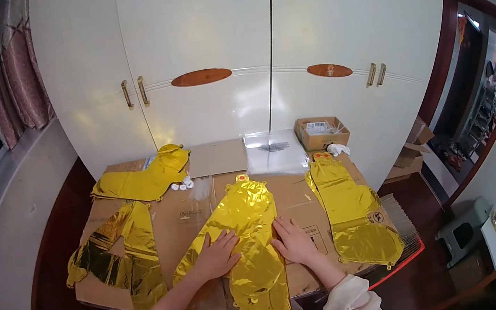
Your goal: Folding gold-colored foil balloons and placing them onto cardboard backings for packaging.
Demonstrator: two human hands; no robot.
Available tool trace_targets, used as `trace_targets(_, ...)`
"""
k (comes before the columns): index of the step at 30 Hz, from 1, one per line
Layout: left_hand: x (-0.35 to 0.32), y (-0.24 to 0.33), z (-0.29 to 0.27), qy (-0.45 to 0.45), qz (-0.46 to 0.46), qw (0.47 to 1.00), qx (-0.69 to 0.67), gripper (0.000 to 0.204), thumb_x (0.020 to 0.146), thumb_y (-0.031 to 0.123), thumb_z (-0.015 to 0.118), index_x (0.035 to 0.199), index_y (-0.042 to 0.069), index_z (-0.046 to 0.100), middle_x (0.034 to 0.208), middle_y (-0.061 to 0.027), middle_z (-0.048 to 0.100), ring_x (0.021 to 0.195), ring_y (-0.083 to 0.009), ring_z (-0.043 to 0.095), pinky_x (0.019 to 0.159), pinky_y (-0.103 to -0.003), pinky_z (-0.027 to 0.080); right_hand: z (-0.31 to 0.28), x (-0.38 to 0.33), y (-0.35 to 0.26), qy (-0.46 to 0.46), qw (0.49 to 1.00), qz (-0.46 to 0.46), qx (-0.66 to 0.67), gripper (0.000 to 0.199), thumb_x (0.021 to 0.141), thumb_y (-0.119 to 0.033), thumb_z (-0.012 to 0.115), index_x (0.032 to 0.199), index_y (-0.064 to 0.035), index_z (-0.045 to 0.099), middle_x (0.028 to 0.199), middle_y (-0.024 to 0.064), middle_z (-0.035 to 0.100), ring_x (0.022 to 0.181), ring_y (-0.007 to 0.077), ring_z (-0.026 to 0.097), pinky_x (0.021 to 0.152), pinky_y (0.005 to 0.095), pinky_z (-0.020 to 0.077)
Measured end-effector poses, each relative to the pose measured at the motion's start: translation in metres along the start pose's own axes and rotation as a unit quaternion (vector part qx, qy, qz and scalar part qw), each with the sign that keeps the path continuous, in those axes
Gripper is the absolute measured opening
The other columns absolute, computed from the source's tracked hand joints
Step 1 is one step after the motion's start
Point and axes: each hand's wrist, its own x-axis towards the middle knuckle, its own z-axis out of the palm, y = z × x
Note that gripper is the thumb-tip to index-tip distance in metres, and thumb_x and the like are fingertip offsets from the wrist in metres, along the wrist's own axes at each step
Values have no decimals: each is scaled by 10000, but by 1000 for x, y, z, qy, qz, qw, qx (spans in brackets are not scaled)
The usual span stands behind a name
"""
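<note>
Middle gold foil shape (256,244): flat on the brown cardboard (180,221), right in front of me, between my two hands.
Long axis: runs away from me and back, tipped a little so the far end sits slightly left of the near end.
Far end: the small red-marked tab (242,178) points toward the white cabinet (209,115).
Near end: a narrowing tip, reaching past the cardboard's near edge toward my lap.
Side lobe: slants out down and to the left, under my left forearm.
Left hand (218,255): palm down on the foil, fingers spread and pointing away and rightward, gripping nothing.
Right hand (294,240): laid flat along the foil's right edge, fingers extended; I can't quite tell how many fingertips rest on foil and how many on cardboard.
Left side: a strip of bare cardboard separates my foil from the near-left foil shape (142,256); the far-left foil shape (141,179) lies beyond that.
Right side: a wider bare strip runs up to the right foil shape (355,216).
Far edge: the clear plastic bags (277,157) lie just beyond the tab, with the small open carton (323,140) to their right.
</note>
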Motion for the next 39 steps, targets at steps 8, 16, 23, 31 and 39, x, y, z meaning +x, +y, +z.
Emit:
trace_targets(8,9,0,12,6,24,1000,-18,540,974,369,473,1426,82,402,1515,-102,376,1429,-268,315,1139,-614,174,-1,-2,1,-5,1000,8,0,566,957,-322,511,1372,55,432,1417,236,452,1357,351,397,1149,486,265)
trace_targets(16,-27,0,-24,93,-31,995,-4,567,896,413,592,1305,39,470,1348,-161,482,1285,-322,443,1043,-557,336,-7,-5,8,-7,1000,4,10,563,946,-312,533,1369,48,437,1423,244,437,1355,409,369,1140,521,256)
trace_targets(23,-118,5,-47,71,-340,934,83,694,730,553,736,1166,53,533,1160,-148,539,1101,-344,515,854,-480,456,-19,13,-30,-56,996,-73,-2,520,944,-319,537,1383,-49,474,1454,187,423,1370,385,358,1137,554,241)
trace_targets(31,-127,-22,-19,124,-272,953,-41,477,728,437,771,926,24,639,894,-156,612,912,-354,593,803,-447,476,-4,16,-46,-66,992,-109,-6,475,938,-334,551,1350,-98,528,1457,139,437,1391,347,343,1139,573,229)
trace_targets(39,-103,26,-54,113,-257,891,-358,311,773,290,730,872,7,649,788,-159,667,728,-335,646,656,-403,497,-9,22,-57,-12,983,-72,167,405,921,-299,610,1261,-79,604,1273,142,594,1212,326,527,1011,447,416)
